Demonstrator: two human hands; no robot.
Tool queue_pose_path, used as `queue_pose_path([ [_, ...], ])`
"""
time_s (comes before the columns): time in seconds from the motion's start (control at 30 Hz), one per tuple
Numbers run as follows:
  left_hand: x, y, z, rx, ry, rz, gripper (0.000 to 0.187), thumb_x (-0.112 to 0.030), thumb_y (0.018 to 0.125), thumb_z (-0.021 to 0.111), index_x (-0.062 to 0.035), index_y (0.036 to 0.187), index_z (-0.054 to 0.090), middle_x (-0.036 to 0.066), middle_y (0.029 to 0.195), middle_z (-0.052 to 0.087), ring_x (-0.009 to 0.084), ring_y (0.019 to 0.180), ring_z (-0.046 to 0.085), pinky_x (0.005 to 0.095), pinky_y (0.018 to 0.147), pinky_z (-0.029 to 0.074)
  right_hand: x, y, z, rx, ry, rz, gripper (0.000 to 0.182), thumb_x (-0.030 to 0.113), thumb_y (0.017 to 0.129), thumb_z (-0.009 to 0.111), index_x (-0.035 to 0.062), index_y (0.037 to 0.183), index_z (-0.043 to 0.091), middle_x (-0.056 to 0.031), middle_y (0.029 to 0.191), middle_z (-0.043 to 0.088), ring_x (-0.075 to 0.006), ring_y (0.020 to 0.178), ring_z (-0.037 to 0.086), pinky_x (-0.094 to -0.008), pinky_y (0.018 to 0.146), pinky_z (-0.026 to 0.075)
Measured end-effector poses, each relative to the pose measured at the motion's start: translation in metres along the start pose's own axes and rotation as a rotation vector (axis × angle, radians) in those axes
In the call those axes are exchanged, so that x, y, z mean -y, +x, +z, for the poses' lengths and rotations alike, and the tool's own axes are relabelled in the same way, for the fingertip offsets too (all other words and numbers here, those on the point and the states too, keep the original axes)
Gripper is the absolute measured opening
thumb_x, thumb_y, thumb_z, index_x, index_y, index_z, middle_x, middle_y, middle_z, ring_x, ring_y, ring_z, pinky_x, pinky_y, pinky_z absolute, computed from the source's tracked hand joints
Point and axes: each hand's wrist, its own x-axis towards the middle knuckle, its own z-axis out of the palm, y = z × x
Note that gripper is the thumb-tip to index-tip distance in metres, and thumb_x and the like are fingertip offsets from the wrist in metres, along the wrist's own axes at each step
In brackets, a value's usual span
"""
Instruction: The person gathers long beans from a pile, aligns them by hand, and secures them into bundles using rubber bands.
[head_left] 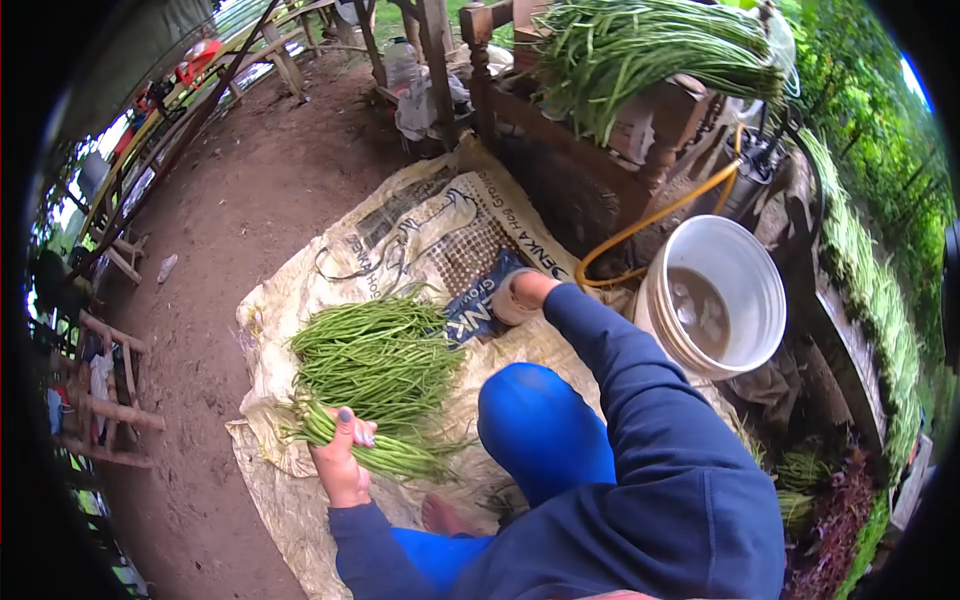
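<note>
My left hand (pixel 347 450) is closed around a bunch of green beans (pixel 400 458), with the thumb lying across the top of it. Just beyond that bunch, a larger heap of loose green beans (pixel 375 355) lies on the spread-out printed sack (pixel 290 300). My right hand (pixel 534 288) reaches into the mouth of a small pale container (pixel 508 306) that stands on the sack. Its fingers are hidden inside, and so are the contents.
A white bucket (pixel 765 310) holding murky water stands at my right, beside a yellow hose (pixel 680 215). Long green beans (pixel 660 55) are piled on a wooden bench (pixel 570 160) at the back. Bare earth (pixel 230 200) stretches left of the sack.
</note>
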Motion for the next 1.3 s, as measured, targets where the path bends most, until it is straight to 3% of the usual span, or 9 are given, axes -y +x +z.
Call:
queue_pose_path([
  [0.1, -0.001, 0.007, 0.013, -0.118, 0.064, -0.13, 0.028, -0.016, 0.088, 0.068, -0.0002, 0.106, 0.054, 0.0, 0.063, 0.047, 0.0109, 0.053, 0.047, 0.0305, 0.063, 0.047, -0.036, 0.047, 0.094, -0.34, -0.451, -0.577, 0.041, 0.022, 0.097, 0.034, 0.0072, 0.124, 0.061, -0.0078, 0.128, 0.059, -0.0152, 0.12, 0.054, -0.029, 0.102, 0.039],
  [0.2, 0.007, 0.014, 0.005, -0.145, 0.183, -0.199, 0.04, -0.01, 0.084, 0.07, 0.0028, 0.118, 0.054, 0.001, 0.066, 0.052, 0.0106, 0.056, 0.05, 0.026, 0.058, 0.045, 0.027, -0.001, -0.047, 0.303, 0.032, -0.029, 0.038, 0.021, 0.097, 0.037, 0.0074, 0.119, 0.065, -0.0051, 0.122, 0.063, -0.0178, 0.112, 0.06, -0.032, 0.094, 0.047],
  [0.23, 0.007, 0.015, 0.004, -0.173, 0.2, -0.237, 0.04, -0.01, 0.084, 0.07, 0.0028, 0.118, 0.054, 0.001, 0.066, 0.052, 0.0106, 0.056, 0.05, 0.026, 0.058, 0.045, 0.036, -0.011, -0.071, 0.302, 0.096, 0.077, 0.035, 0.022, 0.096, 0.042, 0.007, 0.112, 0.069, -0.0046, 0.118, 0.066, -0.0214, 0.106, 0.064, -0.0347, 0.087, 0.051],
  [0.63, 0.009, 0.018, 0.003, -0.169, 0.175, -0.247, 0.035, -0.007, 0.085, 0.068, 0.0035, 0.114, 0.054, 0.003, 0.07, 0.054, 0.0111, 0.059, 0.051, 0.0257, 0.055, 0.044, 0.014, 0.025, -0.001, 0.164, 0.116, 0.025, 0.032, 0.019, 0.095, 0.043, 0.0067, 0.108, 0.07, -0.007, 0.115, 0.067, -0.0227, 0.102, 0.065, -0.0351, 0.084, 0.051],
  [0.83, 0.003, 0.011, 0.0, -0.202, 0.162, -0.211, 0.034, -0.008, 0.086, 0.068, 0.0021, 0.115, 0.055, 0.003, 0.075, 0.055, 0.0107, 0.06, 0.05, 0.0258, 0.056, 0.044, 0.024, -0.01, -0.067, 0.261, 0.122, -0.029, 0.031, 0.019, 0.088, 0.05, 0.0042, 0.107, 0.069, -0.0165, 0.114, 0.065, -0.0301, 0.106, 0.063, -0.0402, 0.09, 0.049],
  [0.9, 0.003, 0.006, -0.003, -0.223, 0.214, -0.206, 0.034, -0.011, 0.087, 0.068, 0.0014, 0.116, 0.054, 0.002, 0.073, 0.053, 0.0104, 0.059, 0.048, 0.0252, 0.058, 0.045, 0.002, -0.003, -0.018, -0.05, 0.317, 0.411, 0.026, 0.026, 0.082, 0.058, 0.0057, 0.089, 0.073, -0.0141, 0.093, 0.07, -0.0305, 0.087, 0.068, -0.0408, 0.076, 0.053],
  [0.97, 0.004, 0.003, -0.01, -0.148, 0.15, -0.173, 0.036, -0.014, 0.088, 0.068, 0.002, 0.117, 0.054, 0.001, 0.069, 0.049, 0.01, 0.058, 0.046, 0.0259, 0.062, 0.045, 0.021, -0.045, -0.059, -0.29, 0.564, 0.556, 0.02, 0.019, 0.077, 0.061, 0.0031, 0.083, 0.072, -0.0179, 0.087, 0.069, -0.0329, 0.086, 0.068, -0.0424, 0.075, 0.054],
  [1.13, 0.006, -0.002, -0.005, -0.121, 0.154, -0.137, 0.027, -0.027, 0.092, 0.064, -0.0071, 0.079, 0.05, 0.001, 0.062, 0.044, 0.0133, 0.057, 0.044, 0.0305, 0.066, 0.044, 0.034, -0.1, -0.097, -0.362, 0.635, 0.635, 0.021, 0.017, 0.073, 0.064, 0.0039, 0.087, 0.071, -0.0198, 0.087, 0.068, -0.0336, 0.084, 0.068, -0.0419, 0.076, 0.054],
  [1.3, 0.004, -0.012, -0.001, -0.094, 0.137, -0.166, 0.037, -0.032, 0.094, 0.06, -0.0073, 0.069, 0.048, 0.002, 0.061, 0.044, 0.0147, 0.058, 0.045, 0.0323, 0.066, 0.045, 0.047, -0.115, -0.125, -0.905, 1.086, 0.664, 0.035, 0.022, 0.069, 0.069, 0.005, 0.098, 0.06, -0.0184, 0.094, 0.066, -0.0332, 0.092, 0.064, -0.0395, 0.081, 0.051],
])
